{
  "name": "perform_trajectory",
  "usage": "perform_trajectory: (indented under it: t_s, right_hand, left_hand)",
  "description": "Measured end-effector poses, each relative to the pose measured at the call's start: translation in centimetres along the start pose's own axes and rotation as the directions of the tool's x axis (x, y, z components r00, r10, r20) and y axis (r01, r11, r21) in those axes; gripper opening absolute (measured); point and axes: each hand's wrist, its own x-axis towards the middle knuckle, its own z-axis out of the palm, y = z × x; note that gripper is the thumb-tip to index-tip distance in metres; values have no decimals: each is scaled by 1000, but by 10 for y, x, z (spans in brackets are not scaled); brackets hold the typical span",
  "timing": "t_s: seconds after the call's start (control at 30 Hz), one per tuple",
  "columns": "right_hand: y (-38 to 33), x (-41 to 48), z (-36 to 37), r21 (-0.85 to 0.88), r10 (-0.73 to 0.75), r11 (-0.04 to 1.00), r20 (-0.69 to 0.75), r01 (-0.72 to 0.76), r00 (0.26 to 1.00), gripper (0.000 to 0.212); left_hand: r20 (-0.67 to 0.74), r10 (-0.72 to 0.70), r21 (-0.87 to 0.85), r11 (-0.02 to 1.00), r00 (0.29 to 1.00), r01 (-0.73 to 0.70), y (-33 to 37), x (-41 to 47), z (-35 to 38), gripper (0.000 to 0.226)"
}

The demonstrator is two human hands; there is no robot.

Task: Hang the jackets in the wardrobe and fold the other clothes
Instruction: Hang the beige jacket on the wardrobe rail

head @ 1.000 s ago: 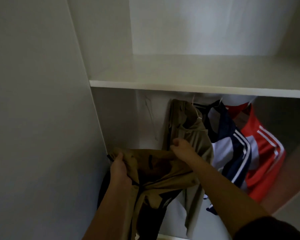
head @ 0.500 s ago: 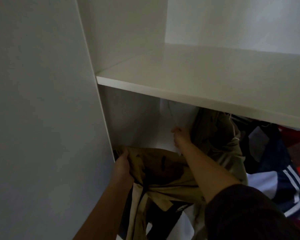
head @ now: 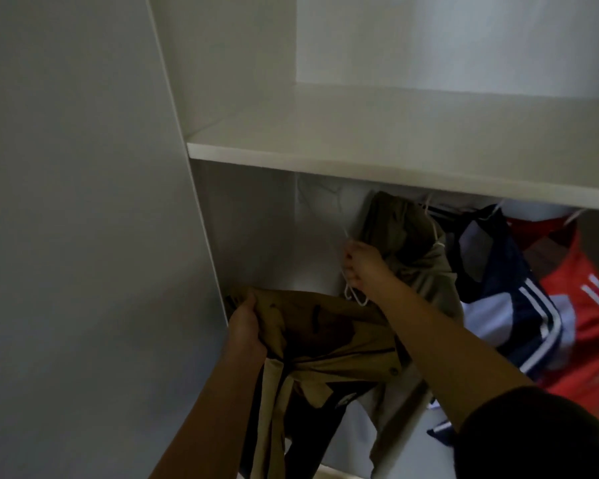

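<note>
Plain grey wall (head: 77,236) is seen filling the whole left side, evenly lit, no marks. A thin pale strip of floor (head: 336,474) is glimpsed at btm edge.

Pretty dim shot, soft and kinda grainy all over. Brightest bit is the back wall (head: 446,39) of the top compartment, way above both hands, so the light seems to come from up there. The shelf (head: 360,133) over the hands gets a flat pale glow on top and drops a shadow underneath, right where the right hand (head: 363,267) grips the white hanger (head: 357,300). The tan jacket (head: 325,337) in the left hand (head: 244,326) looks muddy, its folds nearly black lower down. The red jacket (head: 581,323) right of the right hand looks vivid, stripes smeary. The wide lens slants the grey panel (head: 83,202) left of the left hand.
</note>
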Motion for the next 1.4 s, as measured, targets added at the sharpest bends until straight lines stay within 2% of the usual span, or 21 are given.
perform_trajectory:
  t_s: [0.13,0.2,0.3,0.4,0.47,0.6,0.73,0.83,0.9,0.97,1.13,1.23,1.27,1.3,1.4]
  right_hand:
    - [28,-55,-18,-50,95,994,44,-93,995,40]
    - [48,-85,-27,-185,130,975,46,-120,990,43]
    - [75,-126,-43,-295,75,950,-102,-102,992,31]
    - [98,-161,-64,-267,-84,962,-109,53,990,28]
    - [106,-184,-74,-218,-194,961,-106,167,975,36]
    - [88,-210,-70,-173,-441,894,-179,413,880,36]
    - [58,-220,-64,-221,-557,831,-316,511,768,43]
    - [55,-226,-66,-267,-575,817,-334,510,747,45]
    - [50,-231,-67,-215,-586,810,-342,546,735,45]
    - [40,-236,-65,-69,-612,775,-326,628,720,45]
    - [17,-253,-48,269,-592,698,-303,663,747,43]
    - [24,-255,-38,351,-592,642,-338,681,732,44]
    - [32,-253,-35,352,-573,660,-336,663,748,46]
    - [41,-251,-30,284,-543,727,-320,626,776,47]
    - [87,-243,-21,-33,-349,936,-207,351,914,45]
  left_hand:
    - [43,-12,73,997,999,9,2,-17,-15,50]
    - [61,-46,101,994,997,40,2,-28,-20,51]
    - [99,-81,137,988,992,67,-2,-43,-26,51]
    - [144,-87,182,981,986,60,-7,-57,-26,47]
    - [161,-107,216,974,981,71,-11,-65,-22,46]
    - [193,-168,282,953,967,109,-19,-82,-17,50]
    - [211,-170,302,948,963,102,-20,-89,-20,49]
    - [227,-169,300,949,959,96,-21,-92,-20,48]
    - [237,-167,305,948,957,90,-22,-94,-17,48]
    - [245,-175,310,946,954,94,-23,-97,-14,47]
    - [288,-169,321,944,943,71,-23,-107,-7,45]
    - [313,-173,336,940,934,61,-24,-116,-3,46]
    - [327,-173,340,939,929,55,-25,-121,-1,45]
    - [335,-161,335,941,928,42,-24,-125,0,44]
    - [338,-71,250,968,939,-17,-10,-129,2,44]
